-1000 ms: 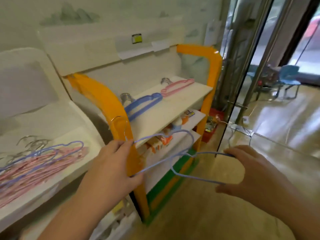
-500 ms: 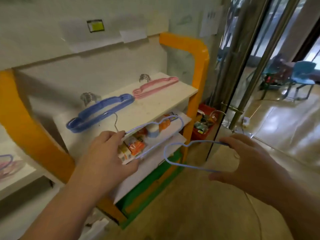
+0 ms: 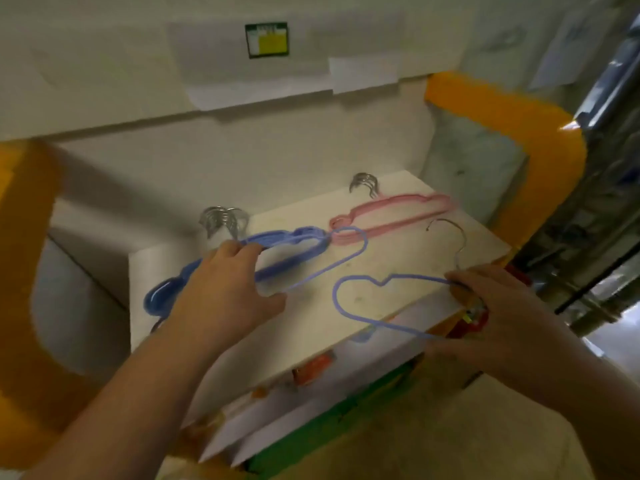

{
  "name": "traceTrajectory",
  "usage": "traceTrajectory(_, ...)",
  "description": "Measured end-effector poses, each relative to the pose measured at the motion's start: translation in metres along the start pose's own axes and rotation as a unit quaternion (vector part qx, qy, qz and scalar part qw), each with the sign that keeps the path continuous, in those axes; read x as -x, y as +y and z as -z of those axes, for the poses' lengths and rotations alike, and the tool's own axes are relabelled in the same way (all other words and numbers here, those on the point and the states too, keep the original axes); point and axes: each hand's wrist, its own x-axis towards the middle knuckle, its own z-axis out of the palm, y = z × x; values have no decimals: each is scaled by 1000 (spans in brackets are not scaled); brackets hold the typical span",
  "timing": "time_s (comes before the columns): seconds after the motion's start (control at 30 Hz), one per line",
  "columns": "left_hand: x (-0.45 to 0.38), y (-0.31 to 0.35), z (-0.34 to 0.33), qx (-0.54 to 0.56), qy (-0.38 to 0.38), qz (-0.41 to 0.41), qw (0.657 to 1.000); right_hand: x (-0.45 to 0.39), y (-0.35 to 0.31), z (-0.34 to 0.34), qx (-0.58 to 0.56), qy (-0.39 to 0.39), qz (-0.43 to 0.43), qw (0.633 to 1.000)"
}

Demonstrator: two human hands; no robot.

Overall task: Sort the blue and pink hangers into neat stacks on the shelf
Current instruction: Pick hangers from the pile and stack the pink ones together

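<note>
A stack of blue hangers (image 3: pixel 277 242) lies on the left of the white top shelf (image 3: pixel 398 258), its metal hooks against the back wall. A stack of pink hangers (image 3: pixel 398 214) lies to its right. My left hand (image 3: pixel 221 289) grips one thin blue hanger (image 3: pixel 349 252) over the blue stack; its loop end reaches the pink stack's left tip. My right hand (image 3: pixel 491 310) grips a second blue hanger (image 3: pixel 360 285) at the shelf's front right, silver hook pointing up.
Orange padded posts (image 3: pixel 540 133) frame the shelf unit on both sides. Lower shelves (image 3: pixel 311 372) under the top board hold small colourful items. A paper label (image 3: pixel 266 39) hangs on the wall above. Metal door frames (image 3: pixel 609 188) stand at the right.
Both hands have moved up and forward over the top shelf with their blue hangers. The view has closed in on the shelf, and the left counter's hanger pile is out of sight.
</note>
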Motion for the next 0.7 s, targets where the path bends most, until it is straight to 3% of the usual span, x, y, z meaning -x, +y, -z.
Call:
traceTrajectory(0.27, -59, -49, -15, -28, -29, 88, 995, -121, -17, -19, -27, -43, 113, 992)
traceTrajectory(0.47, -69, -60, -21, -41, -68, 110, 991, -177, -20, -20, -39, -91, 177, 979)
traceTrajectory(0.7, -76, -50, -28, -36, -47, 110, 992, -212, -18, -12, -35, -110, 226, 967)
